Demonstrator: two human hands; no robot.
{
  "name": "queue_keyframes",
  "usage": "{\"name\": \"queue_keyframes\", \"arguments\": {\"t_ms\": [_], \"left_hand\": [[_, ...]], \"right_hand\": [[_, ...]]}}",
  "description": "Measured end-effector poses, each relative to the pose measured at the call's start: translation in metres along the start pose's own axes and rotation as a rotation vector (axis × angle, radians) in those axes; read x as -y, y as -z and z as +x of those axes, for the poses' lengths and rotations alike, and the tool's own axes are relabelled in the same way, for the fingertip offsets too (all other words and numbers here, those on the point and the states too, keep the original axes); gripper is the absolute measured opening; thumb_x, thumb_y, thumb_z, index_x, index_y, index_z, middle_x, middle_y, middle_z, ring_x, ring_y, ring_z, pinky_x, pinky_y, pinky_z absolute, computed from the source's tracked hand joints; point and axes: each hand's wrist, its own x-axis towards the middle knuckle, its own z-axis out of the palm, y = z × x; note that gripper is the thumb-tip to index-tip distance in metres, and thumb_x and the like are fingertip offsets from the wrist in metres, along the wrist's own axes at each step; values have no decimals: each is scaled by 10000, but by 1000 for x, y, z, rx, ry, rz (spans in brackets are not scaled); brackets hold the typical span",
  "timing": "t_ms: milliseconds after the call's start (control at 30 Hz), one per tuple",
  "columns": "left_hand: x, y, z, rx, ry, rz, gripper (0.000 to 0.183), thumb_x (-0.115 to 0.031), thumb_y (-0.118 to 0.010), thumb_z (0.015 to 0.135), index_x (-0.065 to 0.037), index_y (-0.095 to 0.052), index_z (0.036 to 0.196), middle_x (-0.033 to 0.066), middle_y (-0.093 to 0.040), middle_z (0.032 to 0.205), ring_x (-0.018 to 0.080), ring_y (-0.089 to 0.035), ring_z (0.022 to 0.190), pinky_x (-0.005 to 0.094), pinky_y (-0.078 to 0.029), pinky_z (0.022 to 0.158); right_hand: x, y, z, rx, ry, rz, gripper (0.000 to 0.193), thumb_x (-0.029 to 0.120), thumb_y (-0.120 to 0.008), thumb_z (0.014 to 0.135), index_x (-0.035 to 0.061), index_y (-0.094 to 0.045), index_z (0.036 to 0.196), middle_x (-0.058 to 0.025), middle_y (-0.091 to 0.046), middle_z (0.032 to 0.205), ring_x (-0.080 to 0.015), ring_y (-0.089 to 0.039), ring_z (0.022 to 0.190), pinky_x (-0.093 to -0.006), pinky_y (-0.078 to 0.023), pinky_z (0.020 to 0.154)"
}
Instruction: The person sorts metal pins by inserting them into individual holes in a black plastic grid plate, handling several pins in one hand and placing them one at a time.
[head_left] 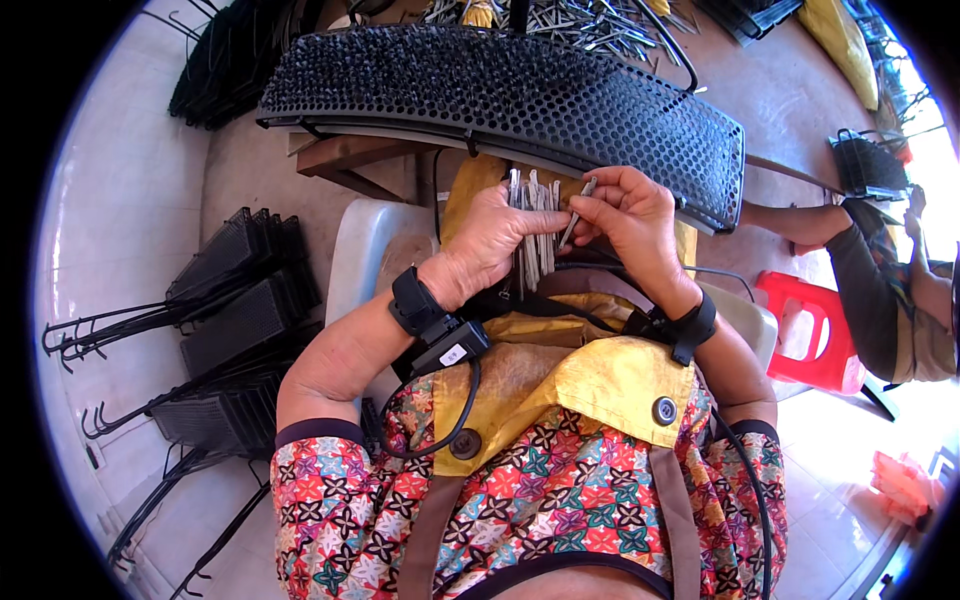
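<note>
1. My left hand [488, 240] grips a bundle of thin grey strips [534, 258], thumb pressed across them, held above my lap.
2. My right hand [638, 215] pinches a single strip [569, 232] between thumb and fingers, just right of the bundle.
3. On the far side of both hands is a black board [640, 125] full of holes, its left part covered in dark bits.
4. Farther off, loose strips [570, 20] lie heaped.
5. Black racks [232, 345] sit left; a red stool [842, 350], right.
</note>
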Motion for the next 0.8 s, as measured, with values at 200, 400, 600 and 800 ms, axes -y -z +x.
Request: {"name": "queue_keyframes", "arguments": {"t_ms": [200, 400, 600, 800], "left_hand": [[10, 6, 0, -40, 30, 35, 200, 22, -646, 762, 1, -571, 946, 95, -636, 836, 193, -639, 726, 295, -542, 651], [28, 6, 1, -90, -1, 24, 210, 32, -627, 751, 8, -524, 932, 84, -607, 809, 184, -625, 682, 291, -536, 608], [30, 12, 1, -153, -17, 35, 273, 23, -599, 768, -6, -462, 1002, 108, -592, 860, 205, -625, 692, 315, -551, 653], [30, 13, -8, -76, -59, 36, 305, 4, -596, 769, -19, -445, 1033, 111, -586, 886, 195, -609, 725, 316, -525, 688]], "right_hand": [[-11, 2, 0, -32, 27, -281, 143, 66, -632, 802, -19, -609, 915, -24, -608, 662, -56, -544, 545, -193, -450, 484], [-16, 7, -3, -85, 116, -509, 149, 89, -646, 780, -26, -626, 873, -68, -612, 638, -73, -548, 537, -231, -443, 487], [-5, 10, 0, -231, 331, -578, 148, 80, -663, 763, -21, -621, 862, -90, -618, 632, -85, -562, 540, -236, -447, 497], [39, 13, 51, -358, 573, -540, 162, 81, -680, 755, -6, -612, 873, -66, -614, 608, -70, -544, 509, -234, -437, 475]]}}
